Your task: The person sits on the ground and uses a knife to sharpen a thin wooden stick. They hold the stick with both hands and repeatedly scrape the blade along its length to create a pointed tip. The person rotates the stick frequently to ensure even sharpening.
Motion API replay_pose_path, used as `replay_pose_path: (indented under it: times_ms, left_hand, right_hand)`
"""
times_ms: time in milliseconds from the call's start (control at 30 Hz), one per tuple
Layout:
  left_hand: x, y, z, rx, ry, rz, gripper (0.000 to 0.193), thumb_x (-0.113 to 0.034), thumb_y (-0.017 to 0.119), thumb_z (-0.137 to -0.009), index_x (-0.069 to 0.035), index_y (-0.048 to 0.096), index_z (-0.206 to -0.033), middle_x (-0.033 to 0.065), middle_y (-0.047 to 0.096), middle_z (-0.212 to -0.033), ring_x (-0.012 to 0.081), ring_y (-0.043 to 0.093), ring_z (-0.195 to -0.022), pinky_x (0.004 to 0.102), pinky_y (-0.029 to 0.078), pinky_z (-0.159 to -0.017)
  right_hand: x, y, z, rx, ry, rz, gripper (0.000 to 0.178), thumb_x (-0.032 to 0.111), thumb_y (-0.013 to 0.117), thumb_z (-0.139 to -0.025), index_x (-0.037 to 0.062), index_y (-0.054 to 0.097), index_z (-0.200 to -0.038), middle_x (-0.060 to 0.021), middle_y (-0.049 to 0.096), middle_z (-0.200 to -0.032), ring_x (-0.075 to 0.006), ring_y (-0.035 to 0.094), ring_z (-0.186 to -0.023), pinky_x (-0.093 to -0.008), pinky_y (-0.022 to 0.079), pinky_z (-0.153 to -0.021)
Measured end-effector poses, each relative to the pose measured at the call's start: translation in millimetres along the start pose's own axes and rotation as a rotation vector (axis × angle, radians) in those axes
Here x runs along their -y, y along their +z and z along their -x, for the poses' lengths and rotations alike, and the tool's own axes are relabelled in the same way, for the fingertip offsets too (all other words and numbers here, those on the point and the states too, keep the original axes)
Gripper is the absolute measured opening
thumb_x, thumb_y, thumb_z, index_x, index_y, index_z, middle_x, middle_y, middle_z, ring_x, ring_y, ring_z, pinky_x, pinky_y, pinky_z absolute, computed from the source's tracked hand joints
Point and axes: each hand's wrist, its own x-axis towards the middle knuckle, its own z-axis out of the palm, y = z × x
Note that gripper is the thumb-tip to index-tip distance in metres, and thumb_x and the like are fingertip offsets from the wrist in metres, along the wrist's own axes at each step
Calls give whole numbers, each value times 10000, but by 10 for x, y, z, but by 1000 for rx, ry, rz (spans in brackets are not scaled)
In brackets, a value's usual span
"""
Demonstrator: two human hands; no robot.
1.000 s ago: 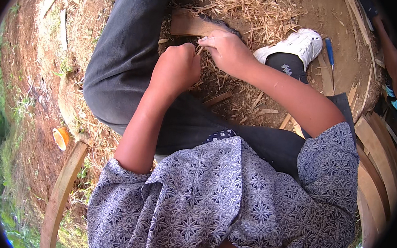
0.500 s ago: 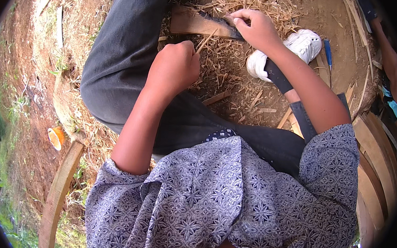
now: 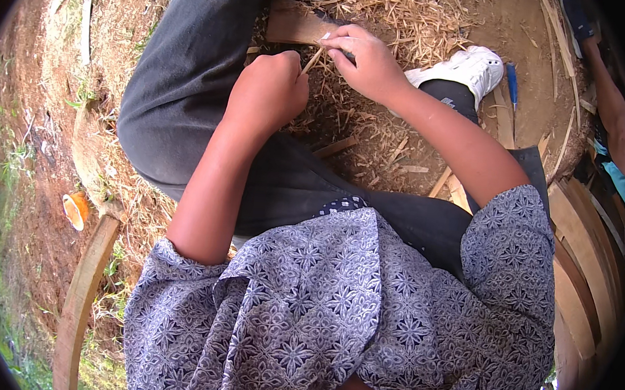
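Note:
My left hand [image 3: 271, 85] is closed in a fist around a thin wooden stick [image 3: 312, 59], which points up and to the right out of the fist. My right hand [image 3: 365, 62] is at the stick's far end, thumb and fingers pinched together. A small whitish bit [image 3: 326, 36] shows at its fingertips; what it is cannot be made out. Just beyond the hands a flat wooden board [image 3: 292, 23] lies on the ground, with a dark patch along its right part, partly covered by my right hand.
Wood shavings [image 3: 419, 21] cover the ground ahead. My white shoe [image 3: 473, 68] is right of my hands, beside a blue-handled tool [image 3: 512, 82]. Curved planks [image 3: 584, 250] are stacked at the right, near another person's arm [image 3: 615, 115]. An orange cup-like object [image 3: 75, 209] and a beam [image 3: 86, 302] lie left.
My right hand has come from the board's right end back toward me and left, to the stick's tip. My left hand stays closed on the stick, nearly in place.

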Motion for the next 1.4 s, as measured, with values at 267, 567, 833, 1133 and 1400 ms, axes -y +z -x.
replay_pose_path:
  times_ms: [267, 567, 833, 1133, 1400]
  left_hand:
    - [22, 32, -5, -21, 11, -24, 196, -166, 670, -888, 12, 663, -806, 237, 677, -741, 427, 681, -744, 498, 535, -705]
    - [46, 45, -17, -32, 34, -10, 203, -170, 667, -894, 17, 669, -815, 236, 677, -737, 429, 680, -748, 492, 535, -710]
    - [30, 1, -20, 6, -8, 89, 227, -177, 680, -903, 31, 668, -816, 235, 675, -733, 404, 688, -724, 458, 534, -690]
    - [29, -30, -65, 38, -37, 138, 246, -184, 678, -924, 37, 680, -817, 207, 676, -687, 326, 698, -651, 417, 527, -652]
    - [-103, -293, 70, 17, 18, -11, 282, -218, 706, -924, 28, 727, -1061, 194, 720, -788, 256, 719, -692, 380, 542, -685]
  right_hand:
    - [200, -7, -35, 3, -76, -29, 164, 107, 673, -926, 37, 780, -1029, -138, 710, -1029, -330, 696, -971, -416, 558, -863]
    - [248, 49, -35, 22, -113, -91, 170, 67, 663, -947, 29, 771, -1073, -145, 709, -991, -318, 690, -969, -393, 552, -850]
    - [271, 35, -29, 49, -122, -133, 180, 71, 660, -949, 24, 768, -1085, -131, 711, -994, -301, 692, -960, -393, 548, -852]
    - [229, -5, -66, 105, -118, -236, 182, 24, 693, -906, 5, 760, -1074, -146, 720, -1020, -310, 688, -997, -380, 544, -884]
    - [66, -8, -98, 17, -216, -171, 208, 88, 721, -895, 18, 751, -1089, -137, 723, -1082, -302, 699, -978, -383, 555, -856]
